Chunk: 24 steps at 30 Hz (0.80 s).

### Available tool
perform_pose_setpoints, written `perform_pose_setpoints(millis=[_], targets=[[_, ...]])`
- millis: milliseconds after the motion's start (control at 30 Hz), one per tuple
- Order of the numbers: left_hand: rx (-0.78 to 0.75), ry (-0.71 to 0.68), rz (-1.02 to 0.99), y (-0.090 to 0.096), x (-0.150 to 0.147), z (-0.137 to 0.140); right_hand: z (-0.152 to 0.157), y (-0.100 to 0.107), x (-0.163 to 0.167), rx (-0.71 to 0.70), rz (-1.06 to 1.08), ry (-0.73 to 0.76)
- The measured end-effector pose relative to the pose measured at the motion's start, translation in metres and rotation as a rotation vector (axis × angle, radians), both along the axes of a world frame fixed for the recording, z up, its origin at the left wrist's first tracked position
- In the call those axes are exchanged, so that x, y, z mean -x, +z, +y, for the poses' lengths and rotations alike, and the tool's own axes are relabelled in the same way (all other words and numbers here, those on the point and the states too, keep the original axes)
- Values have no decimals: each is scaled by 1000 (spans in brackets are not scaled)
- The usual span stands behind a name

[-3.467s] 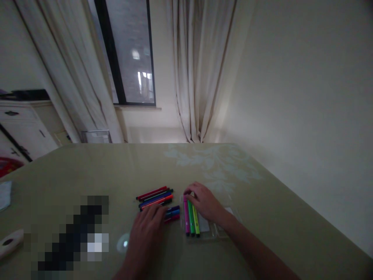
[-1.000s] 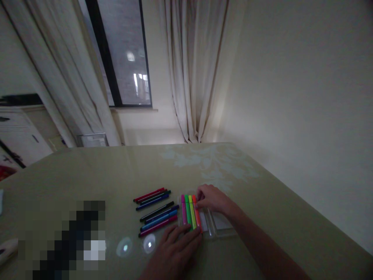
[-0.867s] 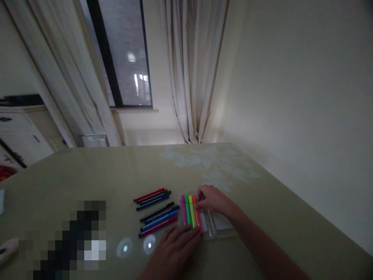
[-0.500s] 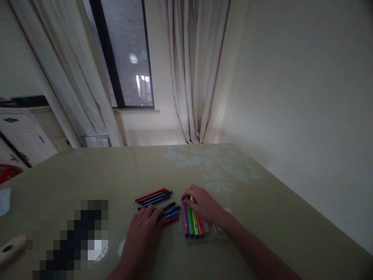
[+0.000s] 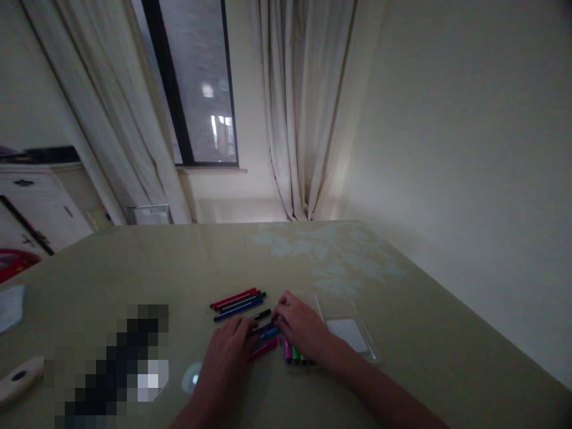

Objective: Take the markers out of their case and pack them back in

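My left hand (image 5: 230, 345) rests on the table with curled fingers round the left ends of a few felt-tip markers. Among these are a dark blue marker (image 5: 263, 329), a lighter blue marker (image 5: 269, 335) and a magenta marker (image 5: 263, 350). From the right, my right hand (image 5: 299, 322) reaches across with bent, closed fingers, its fingertips at the dark blue marker's right end. Below its palm, purple and green markers (image 5: 295, 356) lie side by side in a clear plastic case (image 5: 373, 351), partly hidden by the hand. A black marker (image 5: 262, 314) lies just beyond my left fingers.
Red, black and blue markers (image 5: 239, 302) lie in a loose group farther back. The case's other half holds a white card (image 5: 347, 335). On the left are a whitish handle-like object (image 5: 20, 376) and a pale cloth (image 5: 11, 307). A wall (image 5: 482, 208) borders the table's right side.
My right hand has moved left, from above the bright markers in the case to the loose markers' right ends. My left hand stays over the loose markers, and the view has shifted slightly.
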<state>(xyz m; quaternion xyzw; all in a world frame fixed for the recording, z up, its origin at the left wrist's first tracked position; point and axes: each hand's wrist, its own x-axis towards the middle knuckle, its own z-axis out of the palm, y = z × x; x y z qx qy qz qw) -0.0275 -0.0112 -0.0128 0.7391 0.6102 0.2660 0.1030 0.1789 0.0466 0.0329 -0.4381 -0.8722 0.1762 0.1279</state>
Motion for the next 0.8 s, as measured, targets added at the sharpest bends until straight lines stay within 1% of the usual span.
perform_pose_setpoints(millis=[100,233,333,400,500,633,700,800], targets=[[-52,-6,-133,5,-1,-1,-1,-2,0,-10,15,-7],[-131,4,-283,13,-2,-1,0,2,-2,35,164,36],[-152,4,-347,16,-2,0,4,8,-4,59,268,54],[-153,4,-360,14,0,1,7,10,-5,67,300,50],[-172,12,-290,9,5,2,10,9,-6,77,280,46],[-198,17,-16,4,12,3,9,4,-4,82,180,34],[-154,6,100,4,14,2,7,0,-3,85,151,23],[-77,-22,177,7,13,-1,5,-3,-3,75,143,13]])
